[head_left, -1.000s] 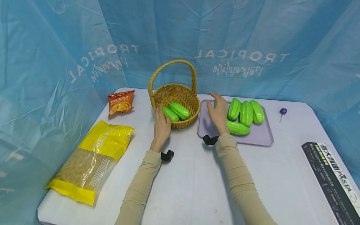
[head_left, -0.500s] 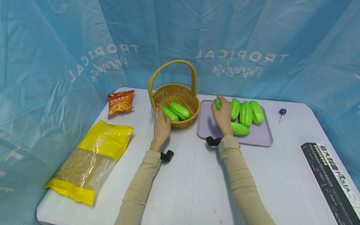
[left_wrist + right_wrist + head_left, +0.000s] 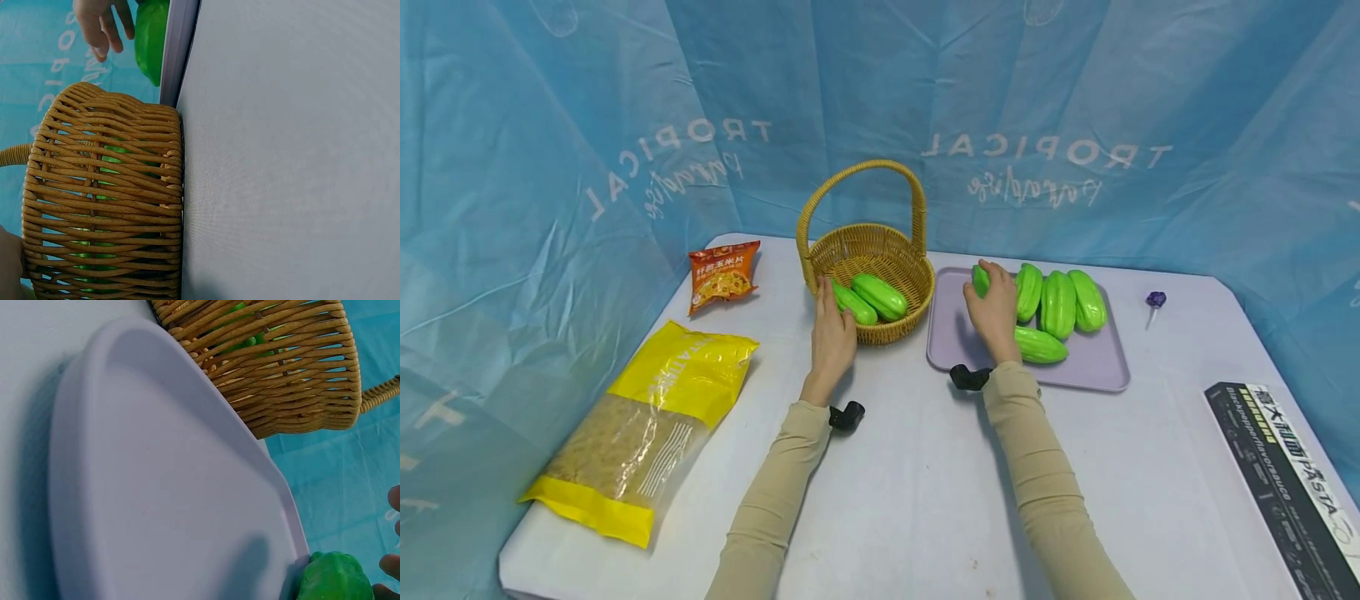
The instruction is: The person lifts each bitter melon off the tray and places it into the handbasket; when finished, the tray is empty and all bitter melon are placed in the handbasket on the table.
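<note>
Bending loosely, the fingers of the right hand [image 3: 993, 312] stand parted and relaxed just above a green gourd [image 3: 981, 281]; whether any fingertip touches it, I cannot tell. That gourd lies beneath them in the far left part of the purple tray [image 3: 951, 335]. Right of these fingers, four more gourds [image 3: 1057, 306] lie on the tray, one of them crosswise and nearer the person. The left hand [image 3: 832, 342] rests its straight fingers against the side of the wicker basket [image 3: 891, 333], and two basket gourds [image 3: 880, 297] lie just right of those fingers.
</note>
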`<state>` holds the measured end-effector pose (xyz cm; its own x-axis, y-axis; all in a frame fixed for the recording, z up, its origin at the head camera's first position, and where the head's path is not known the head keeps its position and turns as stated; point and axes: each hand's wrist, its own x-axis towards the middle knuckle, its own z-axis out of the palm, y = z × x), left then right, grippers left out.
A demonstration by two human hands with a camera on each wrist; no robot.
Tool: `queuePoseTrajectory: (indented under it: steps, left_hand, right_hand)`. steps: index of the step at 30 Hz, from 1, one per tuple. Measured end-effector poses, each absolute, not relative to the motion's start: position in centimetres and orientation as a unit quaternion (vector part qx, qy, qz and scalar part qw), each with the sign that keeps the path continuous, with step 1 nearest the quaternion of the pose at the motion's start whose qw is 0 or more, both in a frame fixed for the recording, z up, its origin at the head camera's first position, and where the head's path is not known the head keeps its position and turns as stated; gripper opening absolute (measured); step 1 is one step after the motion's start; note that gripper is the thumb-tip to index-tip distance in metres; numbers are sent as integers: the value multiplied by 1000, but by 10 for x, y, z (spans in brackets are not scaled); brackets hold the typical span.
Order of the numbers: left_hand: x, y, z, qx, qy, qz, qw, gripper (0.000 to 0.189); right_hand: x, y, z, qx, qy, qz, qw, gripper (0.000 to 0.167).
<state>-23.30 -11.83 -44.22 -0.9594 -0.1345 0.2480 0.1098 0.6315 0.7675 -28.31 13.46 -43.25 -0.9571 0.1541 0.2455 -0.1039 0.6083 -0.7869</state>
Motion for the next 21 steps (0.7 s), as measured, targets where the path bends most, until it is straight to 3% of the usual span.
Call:
queuePoseTrajectory:
  steps: [21]
  left_hand:
    - [-233,-118,-443,5,-888,-437,143,61]
  right_hand:
    - [-282,134,-432,-8,-904,414,109,53]
